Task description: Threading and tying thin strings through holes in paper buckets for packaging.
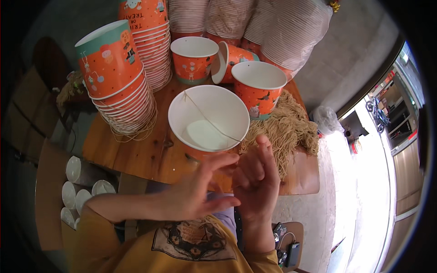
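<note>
An orange paper bucket [193, 127] with a white inside stands in front of me at the table's near edge. A thin cord [207, 119] runs slantwise across its mouth, from the far rim to the near right rim. My left hand [207, 184] is just below that rim, thumb and fingers spread apart, with no object seen between them. Beside it is my right hand [257, 179], palm toward me, several fingers curled in and one digit pointing up. Whatever those curled fingers may hold is hidden. The two hands nearly meet, the left fingertips close to the right fingers.
A tan heap of cords [291, 129] lies on the wooden table [132, 150], beside another orange bucket [257, 91]. One more bucket [193, 61] stands behind, and one lies tipped [234, 59]. Nested buckets [114, 68] rise at left; bagged stacks [296, 34] line the back.
</note>
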The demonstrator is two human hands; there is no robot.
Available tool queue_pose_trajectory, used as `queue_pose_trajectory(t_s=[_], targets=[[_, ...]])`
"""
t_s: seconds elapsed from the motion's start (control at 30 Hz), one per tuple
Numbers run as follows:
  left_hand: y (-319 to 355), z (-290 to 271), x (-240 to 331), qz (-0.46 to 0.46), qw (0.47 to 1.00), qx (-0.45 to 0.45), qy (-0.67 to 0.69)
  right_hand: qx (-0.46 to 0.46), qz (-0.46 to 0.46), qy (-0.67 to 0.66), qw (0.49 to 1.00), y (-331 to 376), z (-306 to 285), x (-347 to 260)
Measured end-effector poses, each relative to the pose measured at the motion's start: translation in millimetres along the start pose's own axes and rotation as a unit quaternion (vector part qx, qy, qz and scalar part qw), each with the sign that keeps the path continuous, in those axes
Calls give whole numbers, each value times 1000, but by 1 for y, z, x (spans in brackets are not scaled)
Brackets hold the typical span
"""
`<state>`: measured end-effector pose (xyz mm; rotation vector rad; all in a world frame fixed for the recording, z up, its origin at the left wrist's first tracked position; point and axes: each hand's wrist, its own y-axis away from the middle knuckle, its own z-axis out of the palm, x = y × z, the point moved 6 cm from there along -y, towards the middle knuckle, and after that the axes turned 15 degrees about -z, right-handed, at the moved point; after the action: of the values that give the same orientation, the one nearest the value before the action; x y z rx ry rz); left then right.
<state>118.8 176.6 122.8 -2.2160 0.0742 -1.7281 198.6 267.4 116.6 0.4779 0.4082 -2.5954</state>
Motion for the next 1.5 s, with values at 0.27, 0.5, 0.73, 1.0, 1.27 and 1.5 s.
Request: queue_pose_trajectory(t_s=[0.27, 0.5, 0.73, 1.0, 1.27, 1.5], targets=[[17, 33, -43, -188, 970, -57, 146, -5, -70, 48, 996, -7, -18, -17], [33, 29, -53, -217, 966, -8, 138, 36, -138, 304, 942, -11, -64, -22], [22, 15, -27, -179, 975, 23, -127, -218, -257, 614, 714, 33, -45, -21], [24, 11, -21, -128, 976, 54, -169, -269, -161, 574, 756, 44, -44, -10], [-7, -34, 17, 37, 843, 188, -503, -190, -200, 578, 768, 43, -62, -1], [-29, -66, -3, -90, 906, 26, -413, -66, -110, 477, 869, 42, -80, 14]])
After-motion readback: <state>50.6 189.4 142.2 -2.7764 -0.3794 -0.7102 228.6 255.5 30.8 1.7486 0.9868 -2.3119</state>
